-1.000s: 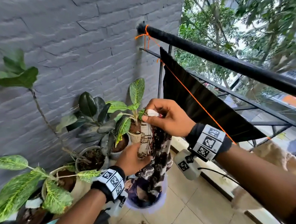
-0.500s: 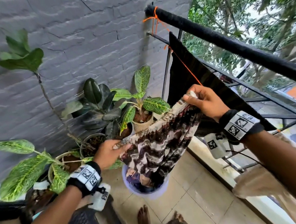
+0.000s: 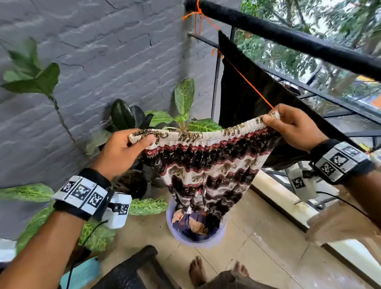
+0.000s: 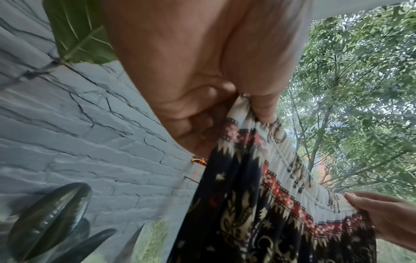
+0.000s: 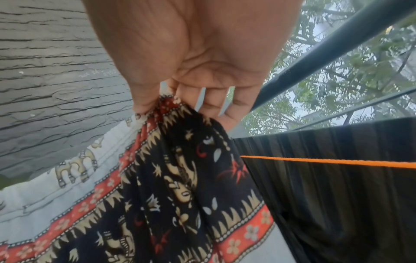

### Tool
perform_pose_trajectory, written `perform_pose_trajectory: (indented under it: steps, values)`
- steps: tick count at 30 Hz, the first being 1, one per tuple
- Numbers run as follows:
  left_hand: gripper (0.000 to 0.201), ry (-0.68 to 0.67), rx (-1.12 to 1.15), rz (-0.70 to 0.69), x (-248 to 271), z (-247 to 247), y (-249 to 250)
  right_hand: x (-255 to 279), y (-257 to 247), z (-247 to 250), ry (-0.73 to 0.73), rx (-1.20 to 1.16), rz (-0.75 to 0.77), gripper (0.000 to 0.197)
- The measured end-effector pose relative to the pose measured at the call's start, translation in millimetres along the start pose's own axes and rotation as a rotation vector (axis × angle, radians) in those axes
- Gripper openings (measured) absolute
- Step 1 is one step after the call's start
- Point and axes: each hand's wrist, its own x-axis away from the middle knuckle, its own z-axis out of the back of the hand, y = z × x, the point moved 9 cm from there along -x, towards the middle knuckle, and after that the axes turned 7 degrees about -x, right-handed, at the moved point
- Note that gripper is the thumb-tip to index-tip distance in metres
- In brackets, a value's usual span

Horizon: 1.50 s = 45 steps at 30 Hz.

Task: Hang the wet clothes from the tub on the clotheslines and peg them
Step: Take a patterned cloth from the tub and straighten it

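The left hand (image 3: pixel 118 152) has its grip clamped on one end of the patterned trousers' (image 3: pixel 205 165) waistband, thumb on top. The right hand (image 3: pixel 294 128) pinches the other end, so the band stretches level between them. The cloth hangs down into the purple tub (image 3: pixel 197 238) on the tiled floor. Just behind the right hand runs the orange clothesline (image 3: pixel 248 85), carrying a black cloth (image 3: pixel 244 92).

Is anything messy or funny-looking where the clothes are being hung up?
Nothing looks wrong. The left hand and right hand hold the patterned shorts stretched by the waistband above the tub. A black cloth already hangs over the orange line.
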Motion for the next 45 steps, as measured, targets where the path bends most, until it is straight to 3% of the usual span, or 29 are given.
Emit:
perform_pose_trajectory:
  steps: [4, 7, 10, 13, 17, 21, 24, 26, 28, 30, 32, 34, 36, 39, 42, 43, 45]
  values:
    - [0.023, -0.03, -0.013, -0.06, -2, -7, 14, 14, -8, -3, 0.084, 0.074, -0.012, 0.048]
    - [0.043, 0.007, 0.036, -0.088, -4, -15, 33, 28, -23, -30, 0.105, -0.074, -0.034, 0.04]
    - [0.049, -0.013, 0.082, -0.123, -9, -34, 60, 40, -42, -60, 0.146, -0.218, -0.041, 0.022]
    - [0.052, -0.05, 0.002, -0.177, -13, -61, 83, 48, -62, -83, 0.193, -0.325, -0.038, 0.026]
    - [0.035, -0.003, -0.089, -0.252, -8, -87, 125, 56, -81, -86, 0.301, -0.488, -0.049, 0.025]
    - [0.023, -0.18, 0.156, -0.159, -2, -118, 146, 77, -91, -66, 0.315, -0.491, 0.01, 0.03]
    - [0.037, -0.336, 0.302, -0.172, 12, -140, 170, 99, -92, -55, 0.263, -0.528, 0.057, 0.052]
    - [0.045, -0.455, 0.406, -0.182, 25, -156, 189, 112, -91, -40, 0.271, -0.472, 0.103, 0.056]
    - [0.051, -0.509, 0.387, -0.215, 36, -169, 203, 124, -89, -13, 0.349, -0.411, 0.139, 0.039]
    - [0.053, -0.41, 0.167, -0.281, 39, -175, 210, 138, -91, 15, 0.412, -0.373, 0.155, 0.024]
    - [0.044, -0.224, 0.014, -0.334, 38, -174, 212, 148, -95, 39, 0.418, -0.342, 0.174, 0.021]
    - [0.035, -0.106, 0.034, -0.319, 42, -180, 208, 162, -103, 67, 0.396, -0.306, 0.195, 0.021]
    - [0.05, -0.074, 0.015, -0.248, 46, -195, 195, 174, -117, 96, 0.371, -0.308, 0.228, 0.018]
    - [0.094, -0.19, -0.024, -0.12, 59, -235, 185, 197, -146, 141, 0.333, -0.334, 0.288, 0.017]
    - [0.129, -0.358, 0.075, -0.054, 73, -277, 209, 223, -180, 185, 0.319, -0.321, 0.361, 0.015]
    - [0.13, -0.399, 0.095, -0.072, 79, -292, 225, 235, -193, 203, 0.337, -0.307, 0.378, 0.015]
    - [0.114, -0.457, 0.119, -0.124, 88, -317, 252, 250, -216, 229, 0.363, -0.286, 0.413, 0.014]
